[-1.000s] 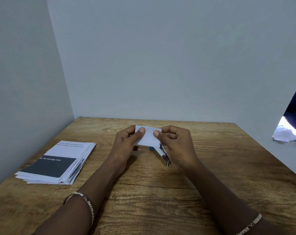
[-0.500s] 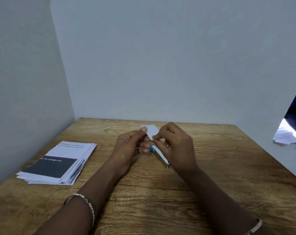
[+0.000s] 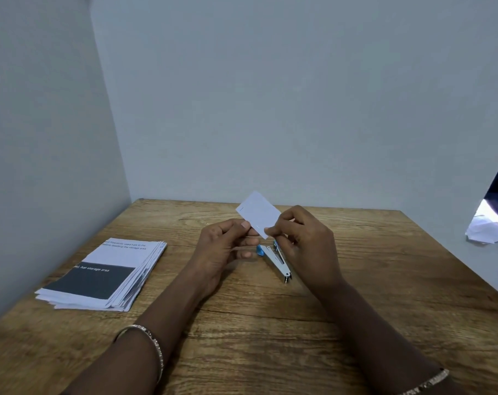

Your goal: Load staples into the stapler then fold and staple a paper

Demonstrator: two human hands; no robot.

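A small folded white paper (image 3: 258, 214) is held up above the wooden table (image 3: 270, 323), tilted, with two staple marks visible along its left edge. My right hand (image 3: 304, 240) pinches its lower right corner between thumb and fingers. My left hand (image 3: 223, 246) touches the paper's lower left edge with thumb and forefinger, its other fingers curled. A small metal stapler (image 3: 276, 262) with a blue end lies on the table just under my hands, partly hidden by the right hand.
A stack of printed sheets (image 3: 105, 276) with a dark band lies at the table's left side. Grey walls close the left and back. Crumpled white paper (image 3: 487, 228) and dark cloth show through a gap at the far right.
The paper has turned from lying level between both hands to tilted up, held mainly by my right hand. The stapler stays on the table, more of it showing.
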